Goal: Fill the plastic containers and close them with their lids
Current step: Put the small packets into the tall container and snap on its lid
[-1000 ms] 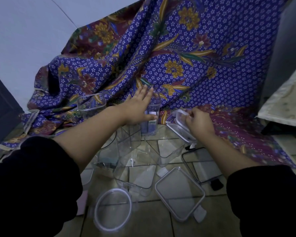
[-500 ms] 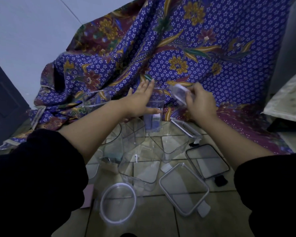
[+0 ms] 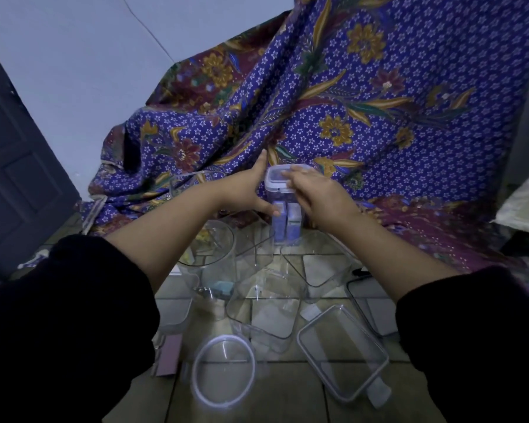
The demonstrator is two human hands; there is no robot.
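Observation:
A tall clear container [image 3: 286, 222] stands on the tiled floor at the foot of the patterned cloth, with two blue-and-white packs inside. A small square lid [image 3: 275, 178] sits on its mouth. My left hand [image 3: 251, 190] steadies the container's left side, thumb across its front, fingers straight. My right hand [image 3: 316, 193] rests on the lid from the right, fingers over its top. Several empty clear containers [image 3: 269, 303] and loose lids lie nearer to me.
A round lid [image 3: 223, 370] and a large rectangular lid [image 3: 342, 351] lie on the floor in front. Another dark-rimmed lid [image 3: 370, 303] lies at right. A round clear tub [image 3: 208, 248] stands at left. A blue batik cloth [image 3: 348, 102] drapes behind; a dark door [image 3: 13, 163] at left.
My right hand lifted the small lid from the floor at right, carried it up and left, and set it on the tall container. My left hand stayed on the container.

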